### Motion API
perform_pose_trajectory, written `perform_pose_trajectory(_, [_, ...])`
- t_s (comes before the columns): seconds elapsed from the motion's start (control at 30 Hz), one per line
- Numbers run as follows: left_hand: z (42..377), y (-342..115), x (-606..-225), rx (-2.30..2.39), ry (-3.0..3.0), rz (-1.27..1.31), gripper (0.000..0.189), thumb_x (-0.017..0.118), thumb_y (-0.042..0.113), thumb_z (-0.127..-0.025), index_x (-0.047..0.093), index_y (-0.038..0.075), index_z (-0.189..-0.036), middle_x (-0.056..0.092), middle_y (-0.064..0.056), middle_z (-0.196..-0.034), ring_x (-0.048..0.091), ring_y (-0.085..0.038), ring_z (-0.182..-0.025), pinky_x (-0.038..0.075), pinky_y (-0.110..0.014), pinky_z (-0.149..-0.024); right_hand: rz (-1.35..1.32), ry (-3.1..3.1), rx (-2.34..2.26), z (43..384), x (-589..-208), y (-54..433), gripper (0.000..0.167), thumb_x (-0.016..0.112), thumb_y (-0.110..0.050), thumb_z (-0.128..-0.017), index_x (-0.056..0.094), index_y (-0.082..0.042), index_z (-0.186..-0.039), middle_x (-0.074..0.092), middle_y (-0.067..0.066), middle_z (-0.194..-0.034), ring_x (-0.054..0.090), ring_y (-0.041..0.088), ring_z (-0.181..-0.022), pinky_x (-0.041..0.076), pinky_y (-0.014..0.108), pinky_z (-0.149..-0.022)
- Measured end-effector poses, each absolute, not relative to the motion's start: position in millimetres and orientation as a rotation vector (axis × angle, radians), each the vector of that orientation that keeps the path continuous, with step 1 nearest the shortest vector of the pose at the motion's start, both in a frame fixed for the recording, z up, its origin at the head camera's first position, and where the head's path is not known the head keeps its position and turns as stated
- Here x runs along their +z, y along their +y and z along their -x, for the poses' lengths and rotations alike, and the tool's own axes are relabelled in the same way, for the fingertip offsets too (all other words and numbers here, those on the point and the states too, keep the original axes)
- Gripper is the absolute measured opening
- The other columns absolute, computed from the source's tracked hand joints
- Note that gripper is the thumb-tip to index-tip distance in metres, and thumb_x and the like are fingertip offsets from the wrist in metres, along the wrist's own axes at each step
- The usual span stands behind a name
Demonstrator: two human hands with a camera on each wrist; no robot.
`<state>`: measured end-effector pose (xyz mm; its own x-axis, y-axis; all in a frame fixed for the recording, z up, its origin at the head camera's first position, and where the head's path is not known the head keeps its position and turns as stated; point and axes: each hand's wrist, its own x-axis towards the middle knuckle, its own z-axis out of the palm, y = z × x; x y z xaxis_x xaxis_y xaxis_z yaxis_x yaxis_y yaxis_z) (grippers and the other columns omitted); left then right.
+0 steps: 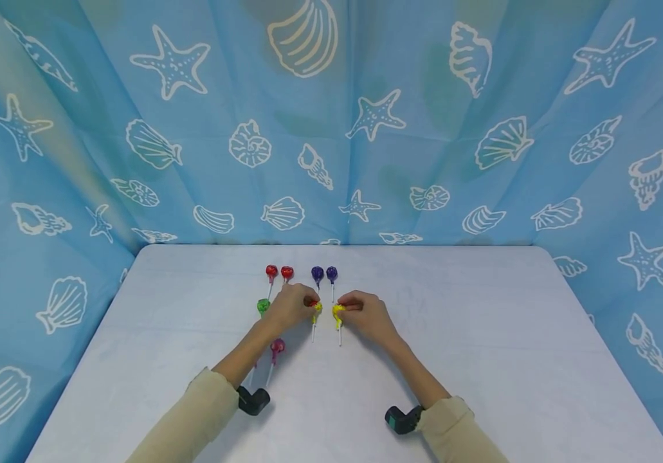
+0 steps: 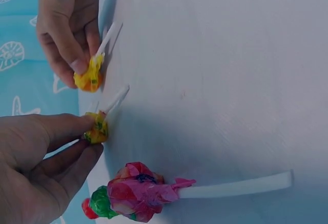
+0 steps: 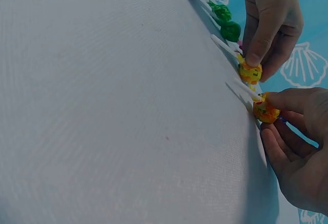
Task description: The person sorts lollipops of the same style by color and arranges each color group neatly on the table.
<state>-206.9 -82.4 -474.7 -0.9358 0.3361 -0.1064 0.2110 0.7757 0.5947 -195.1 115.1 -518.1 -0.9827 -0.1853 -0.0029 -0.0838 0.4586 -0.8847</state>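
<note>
My left hand (image 1: 293,307) pinches a yellow-wrapped lollipop (image 2: 97,131) by its head between thumb and fingers. A short way to the right, my right hand (image 1: 372,319) pinches another yellow lollipop (image 3: 265,111) in the same manner. The white sticks of both point toward me, and the two heads are a small gap apart near the middle of the table. Just beyond them lie two purple lollipops (image 1: 317,274), side by side. Under the left forearm, a green lollipop (image 1: 263,306) is partly hidden.
Two red lollipops (image 1: 271,271) lie at the back left of the white table (image 1: 481,334). Nearer me, a pink lollipop (image 1: 277,346) rests beside the left forearm, which partly covers another. A blue shell-print curtain (image 1: 400,161) hangs behind the table and along its sides.
</note>
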Motion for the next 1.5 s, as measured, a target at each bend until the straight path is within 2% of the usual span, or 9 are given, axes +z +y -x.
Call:
perform_pose_trajectory(0.57, [207.9, -78.6, -476.9, 0.9, 2.756, -0.422, 0.022, 0.075, 0.008, -0.089, 0.073, 0.003, -0.11, 0.071, -0.006, -0.095, 0.064, -0.019, -0.087, 0.055, -0.031, -0.082, 0.286, 2.638, -1.567, 200.2, -521.2, 110.7, 0.017, 0.078, -0.009, -0.087, 0.073, -0.006, -0.102, 0.072, 0.003, -0.097, 0.068, 0.018, -0.087, 0.056, 0.033, -0.082])
perform_pose_trajectory(1.27, [204.5, -80.2, -470.6, 0.894, 2.807, -0.395, 0.027, 0.075, 0.011, -0.09, 0.071, 0.003, -0.116, 0.072, -0.009, -0.109, 0.067, -0.024, -0.102, 0.055, -0.035, -0.087, 0.289, 2.627, -1.558, 200.7, -519.5, 108.9, 0.018, 0.076, -0.008, -0.088, 0.072, -0.005, -0.106, 0.072, 0.004, -0.101, 0.067, 0.019, -0.089, 0.056, 0.032, -0.084])
perform_pose_trajectory(1.5, [201.0, -83.1, -468.4, 0.898, 2.851, -0.399, 0.027, 0.075, 0.015, -0.091, 0.072, 0.005, -0.116, 0.071, -0.008, -0.109, 0.066, -0.024, -0.101, 0.055, -0.037, -0.087, 0.265, 2.636, -1.548, 200.8, -518.4, 108.8, 0.017, 0.075, -0.007, -0.089, 0.073, -0.006, -0.105, 0.072, 0.003, -0.1, 0.067, 0.019, -0.089, 0.055, 0.033, -0.085])
